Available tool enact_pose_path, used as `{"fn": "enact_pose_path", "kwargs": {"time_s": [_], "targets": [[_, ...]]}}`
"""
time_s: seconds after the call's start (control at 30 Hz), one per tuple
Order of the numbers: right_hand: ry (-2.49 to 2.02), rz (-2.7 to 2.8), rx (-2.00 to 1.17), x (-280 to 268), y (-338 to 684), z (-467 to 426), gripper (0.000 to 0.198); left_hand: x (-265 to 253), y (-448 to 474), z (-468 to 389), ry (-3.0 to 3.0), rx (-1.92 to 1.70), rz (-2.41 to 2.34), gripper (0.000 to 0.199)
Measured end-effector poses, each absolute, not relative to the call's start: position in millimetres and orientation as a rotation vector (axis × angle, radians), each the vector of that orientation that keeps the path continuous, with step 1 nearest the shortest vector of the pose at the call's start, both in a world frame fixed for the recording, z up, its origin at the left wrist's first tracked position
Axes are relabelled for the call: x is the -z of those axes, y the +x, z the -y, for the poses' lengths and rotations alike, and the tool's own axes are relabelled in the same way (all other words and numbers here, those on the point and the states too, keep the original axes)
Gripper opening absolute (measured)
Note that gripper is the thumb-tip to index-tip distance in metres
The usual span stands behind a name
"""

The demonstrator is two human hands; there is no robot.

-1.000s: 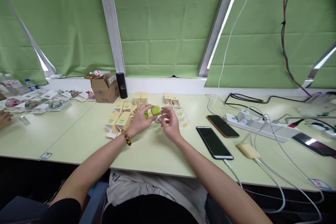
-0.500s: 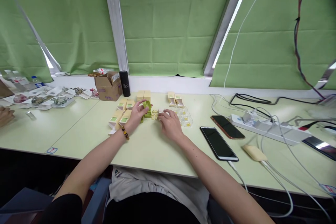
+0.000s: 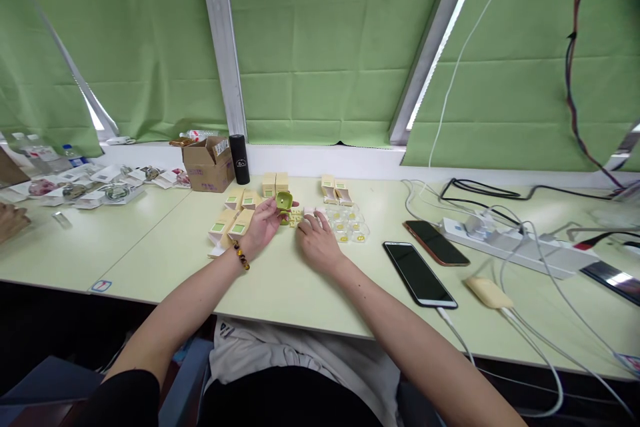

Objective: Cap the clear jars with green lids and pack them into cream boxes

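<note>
My left hand (image 3: 262, 227) is closed around a small green hinged box (image 3: 284, 201), held above the table with its hollow inside facing me. To the right, my right hand (image 3: 318, 241) rests low over the table with its fingers bent and a little apart; no held object shows. Its fingertips are beside small yellow pieces (image 3: 296, 215) in short rows and a whitish item partly hidden behind them. A clear plastic tray (image 3: 364, 229) with round cups, several with something yellow inside, lies just right of that hand.
Cream cartons (image 3: 220, 227) with green labels lie left of my hands, with more cartons (image 3: 336, 191) behind. A cardboard box (image 3: 207, 170) and black bottle (image 3: 239, 159) stand at the back. Phones (image 3: 419, 275), a power strip (image 3: 510, 247) and cables fill the right. Another person's hand (image 3: 13, 220) is far left.
The green box has turned in my left hand so that its hollow side faces me. My right hand has shifted slightly left and lower, uncovering more of the clear tray.
</note>
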State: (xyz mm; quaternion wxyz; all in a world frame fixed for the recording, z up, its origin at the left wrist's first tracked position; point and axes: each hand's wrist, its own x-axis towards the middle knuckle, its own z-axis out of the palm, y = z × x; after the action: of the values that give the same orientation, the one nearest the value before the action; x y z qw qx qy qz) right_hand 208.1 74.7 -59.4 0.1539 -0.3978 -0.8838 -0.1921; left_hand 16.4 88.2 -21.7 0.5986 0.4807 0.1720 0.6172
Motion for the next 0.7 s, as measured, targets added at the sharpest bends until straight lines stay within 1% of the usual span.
{"fn": "enact_pose_path", "kwargs": {"time_s": [0.2,0.47,0.63,0.7], "targets": [[-1.106,2.514,0.562,58.6,207.7,-76.9,0.032,22.9,16.2,-88.4,1.127,-1.422,-0.378,0.030],[-1.153,2.607,0.418,50.4,209.2,-67.4,0.022,22.3,17.1,-86.1,1.142,-1.420,-0.365,0.033],[-1.209,2.506,0.486,49.3,212.1,-68.0,0.027,22.1,17.1,-84.3,1.155,-1.419,-0.389,0.038],[-1.234,2.466,0.509,50.0,214.1,-70.5,0.026,21.6,17.3,-83.5,1.143,-1.425,-0.397,0.041]]}}
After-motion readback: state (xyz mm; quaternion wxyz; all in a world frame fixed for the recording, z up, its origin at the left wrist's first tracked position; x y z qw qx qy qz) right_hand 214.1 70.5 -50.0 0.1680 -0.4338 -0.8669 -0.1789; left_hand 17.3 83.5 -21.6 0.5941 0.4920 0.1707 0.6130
